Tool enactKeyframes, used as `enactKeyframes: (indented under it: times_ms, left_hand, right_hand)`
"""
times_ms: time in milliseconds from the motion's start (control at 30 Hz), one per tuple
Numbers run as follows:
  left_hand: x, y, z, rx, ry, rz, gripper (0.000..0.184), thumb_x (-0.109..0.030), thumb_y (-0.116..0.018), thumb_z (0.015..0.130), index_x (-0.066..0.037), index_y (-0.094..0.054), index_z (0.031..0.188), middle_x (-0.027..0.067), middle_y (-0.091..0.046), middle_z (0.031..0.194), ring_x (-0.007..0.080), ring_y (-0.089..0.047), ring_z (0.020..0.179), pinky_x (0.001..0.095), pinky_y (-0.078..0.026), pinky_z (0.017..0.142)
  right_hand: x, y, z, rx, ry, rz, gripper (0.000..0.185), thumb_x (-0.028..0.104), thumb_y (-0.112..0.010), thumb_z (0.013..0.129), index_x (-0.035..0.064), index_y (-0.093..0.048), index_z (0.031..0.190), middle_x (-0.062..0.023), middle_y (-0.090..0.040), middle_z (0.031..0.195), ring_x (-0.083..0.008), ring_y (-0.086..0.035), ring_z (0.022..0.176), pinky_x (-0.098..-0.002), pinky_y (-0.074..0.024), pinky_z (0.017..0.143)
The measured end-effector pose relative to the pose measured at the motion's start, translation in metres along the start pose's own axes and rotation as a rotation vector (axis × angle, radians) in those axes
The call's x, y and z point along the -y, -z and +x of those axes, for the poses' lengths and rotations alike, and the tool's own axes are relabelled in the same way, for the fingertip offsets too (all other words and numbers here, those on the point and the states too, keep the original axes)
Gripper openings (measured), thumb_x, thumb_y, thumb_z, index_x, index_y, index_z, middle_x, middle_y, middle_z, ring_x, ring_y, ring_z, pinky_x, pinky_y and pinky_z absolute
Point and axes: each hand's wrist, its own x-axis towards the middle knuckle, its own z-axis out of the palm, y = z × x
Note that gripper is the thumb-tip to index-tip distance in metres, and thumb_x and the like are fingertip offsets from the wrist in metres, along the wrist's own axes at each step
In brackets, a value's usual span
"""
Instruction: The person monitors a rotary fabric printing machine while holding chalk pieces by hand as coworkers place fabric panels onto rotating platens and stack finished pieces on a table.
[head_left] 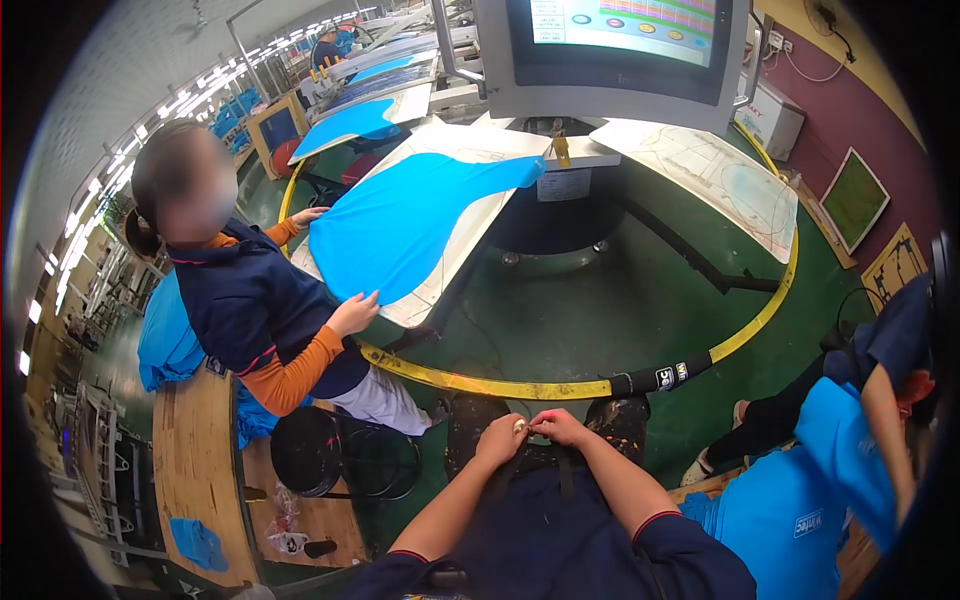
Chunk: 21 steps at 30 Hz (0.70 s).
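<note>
My left hand (502,440) and my right hand (562,427) are close together in front of my lap, fingers curled and pinched. A small pale, yellowish round object (519,426) shows at my left fingertips; its kind is too small to tell. Whatever is between my right fingers is hidden. Beyond them, a blue fabric piece (400,225) lies on a white printing pallet (410,312). A co-worker on the left (262,290) touches that fabric's near edge with both hands.
A yellow guard rail (480,387) curves around the machine before me. Overhead hangs a control screen (620,50). Another pallet (715,180) extends right. At the right, a person's arm (885,440) is over blue printed fabric (780,520). A black stool (308,450) stands left.
</note>
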Motion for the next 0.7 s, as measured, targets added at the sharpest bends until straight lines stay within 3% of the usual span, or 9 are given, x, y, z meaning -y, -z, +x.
enactKeyframes:
  times_ms: [300, 400, 533, 567, 700]
  left_hand:
    - [-0.005, 0.002, -0.005, 0.039, -0.012, 0.038, 0.026, -0.035, -0.068, 0.096, -0.013, -0.070, 0.109, 0.0158, -0.074, 0.108, 0.0403, -0.069, 0.103, 0.0507, -0.054, 0.085]
    - [-0.004, 0.004, -0.006, 0.034, -0.016, 0.023, 0.026, -0.036, -0.068, 0.096, -0.014, -0.070, 0.110, 0.0162, -0.073, 0.107, 0.0397, -0.070, 0.102, 0.0499, -0.054, 0.084]
    - [0.002, -0.001, -0.003, 0.014, -0.029, -0.004, 0.025, -0.035, -0.068, 0.097, -0.014, -0.071, 0.110, 0.0176, -0.074, 0.105, 0.0390, -0.071, 0.101, 0.0480, -0.055, 0.084]
    - [0.003, -0.002, -0.002, 0.011, -0.036, -0.012, 0.025, -0.035, -0.068, 0.097, -0.014, -0.071, 0.110, 0.0177, -0.074, 0.105, 0.0389, -0.071, 0.101, 0.0480, -0.055, 0.084]
    - [-0.004, 0.002, -0.006, 0.021, -0.008, -0.021, 0.027, -0.036, -0.068, 0.096, -0.013, -0.070, 0.110, 0.0182, -0.074, 0.105, 0.0397, -0.071, 0.101, 0.0480, -0.055, 0.085]
  right_hand:
    - [-0.003, 0.000, 0.001, 0.002, 0.032, -0.002, 0.023, 0.026, -0.074, 0.094, 0.0061, -0.077, 0.106, -0.0031, -0.072, 0.086, -0.0120, -0.063, 0.077, -0.0304, -0.0523, 0.070]
    - [-0.003, -0.001, 0.001, 0.002, 0.038, 0.009, 0.018, 0.017, -0.070, 0.097, 0.0034, -0.076, 0.108, -0.0005, -0.074, 0.089, -0.0075, -0.059, 0.073, -0.0259, -0.0485, 0.066]
    - [-0.003, -0.002, 0.002, -0.012, -0.001, 0.001, 0.018, 0.018, -0.070, 0.097, 0.0040, -0.076, 0.107, -0.0010, -0.074, 0.090, -0.0078, -0.059, 0.073, -0.0261, -0.0486, 0.066]
    - [-0.004, -0.001, 0.002, -0.019, -0.035, -0.054, 0.026, 0.028, -0.070, 0.095, 0.0066, -0.077, 0.107, -0.0058, -0.077, 0.097, -0.0163, -0.070, 0.084, -0.0333, -0.0556, 0.077]
    - [0.002, -0.004, -0.002, -0.108, -0.025, -0.221, 0.034, 0.036, -0.066, 0.092, 0.0063, -0.077, 0.105, -0.0086, -0.079, 0.101, -0.0266, -0.073, 0.100, -0.0389, -0.0556, 0.090]
